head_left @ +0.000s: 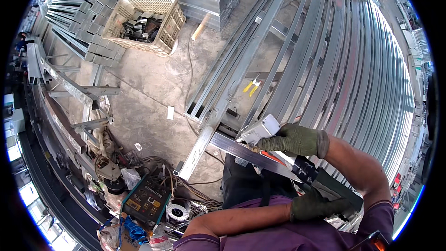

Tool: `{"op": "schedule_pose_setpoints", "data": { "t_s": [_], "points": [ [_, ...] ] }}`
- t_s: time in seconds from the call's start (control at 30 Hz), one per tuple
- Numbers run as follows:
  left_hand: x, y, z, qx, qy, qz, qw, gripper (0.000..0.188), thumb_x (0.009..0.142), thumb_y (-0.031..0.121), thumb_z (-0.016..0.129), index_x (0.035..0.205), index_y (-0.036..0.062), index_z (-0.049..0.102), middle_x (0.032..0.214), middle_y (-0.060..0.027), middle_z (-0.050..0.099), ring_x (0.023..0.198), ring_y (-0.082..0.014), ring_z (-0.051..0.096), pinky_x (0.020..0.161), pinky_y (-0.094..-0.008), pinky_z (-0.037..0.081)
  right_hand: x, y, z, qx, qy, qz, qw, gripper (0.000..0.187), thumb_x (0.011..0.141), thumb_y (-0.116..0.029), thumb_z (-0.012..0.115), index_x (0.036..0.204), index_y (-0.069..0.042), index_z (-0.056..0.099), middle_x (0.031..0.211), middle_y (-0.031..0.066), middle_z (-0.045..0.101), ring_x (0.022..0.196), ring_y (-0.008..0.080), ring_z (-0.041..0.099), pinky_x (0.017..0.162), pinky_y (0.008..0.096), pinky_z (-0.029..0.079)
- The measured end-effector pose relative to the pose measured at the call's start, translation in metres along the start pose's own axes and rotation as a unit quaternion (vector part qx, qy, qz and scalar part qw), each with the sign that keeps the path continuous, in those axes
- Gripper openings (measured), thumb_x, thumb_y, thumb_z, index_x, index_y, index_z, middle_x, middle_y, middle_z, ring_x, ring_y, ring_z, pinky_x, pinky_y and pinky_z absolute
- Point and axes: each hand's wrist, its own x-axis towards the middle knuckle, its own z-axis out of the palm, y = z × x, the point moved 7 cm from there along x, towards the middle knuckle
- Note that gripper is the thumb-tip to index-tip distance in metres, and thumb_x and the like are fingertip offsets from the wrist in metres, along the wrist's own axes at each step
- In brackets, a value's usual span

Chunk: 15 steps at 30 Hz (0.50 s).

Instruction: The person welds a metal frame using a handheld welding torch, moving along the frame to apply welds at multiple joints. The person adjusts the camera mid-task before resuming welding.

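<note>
My right hand (pixel 297 140), in a dark green glove, grips the front of a hand-held tool just behind its white-grey box head (pixel 260 130). The head rests against a galvanized steel channel (pixel 232 148) that runs diagonally in front of me. My left hand (pixel 320 204), also gloved, reaches across my body and holds the tool's black rear body (pixel 304 168). A longer steel channel (pixel 241 72) crosses the first one and runs up to the far right.
Curved steel trusses (pixel 353 65) fill the right side. Yellow-handled pliers (pixel 252 86) lie among the rails. A beige plastic crate (pixel 173 18) of metal parts sits by stacked channels (pixel 79 23). A green machine (pixel 146 200), a wire spool (pixel 177 212) and cables lie at lower left.
</note>
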Motion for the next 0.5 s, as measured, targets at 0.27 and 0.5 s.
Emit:
{"op": "schedule_pose_setpoints", "data": {
  "t_s": [0.27, 0.5],
  "points": [
    [0.003, -0.013, -0.001, -0.182, -0.029, -0.134, 0.974, 0.038, 0.106, 0.027, 0.070, 0.142, 0.0136, 0.072, 0.133, -0.0116, 0.075, 0.122, -0.0289, 0.072, 0.106, -0.0408, 0.055, -0.013, 0.022, 0.007, -0.060, 0.020, -0.025, 0.998, 0.081, 0.098, -0.077, 0.067, 0.129, -0.003, 0.078, 0.106, 0.0204, 0.080, 0.098, 0.0271, 0.073, 0.091, 0.0418, 0.057],
    [0.005, -0.019, 0.023, -0.251, -0.068, -0.216, 0.941, 0.033, 0.108, 0.029, 0.069, 0.133, 0.0088, 0.075, 0.124, -0.0113, 0.076, 0.120, -0.0277, 0.071, 0.106, -0.0429, 0.055, -0.041, 0.049, 0.004, 0.006, 0.107, -0.079, 0.991, 0.072, 0.097, -0.072, 0.074, 0.119, -0.003, 0.081, 0.087, 0.0126, 0.077, 0.077, 0.0184, 0.070, 0.074, 0.0388, 0.056]
  ]
}}
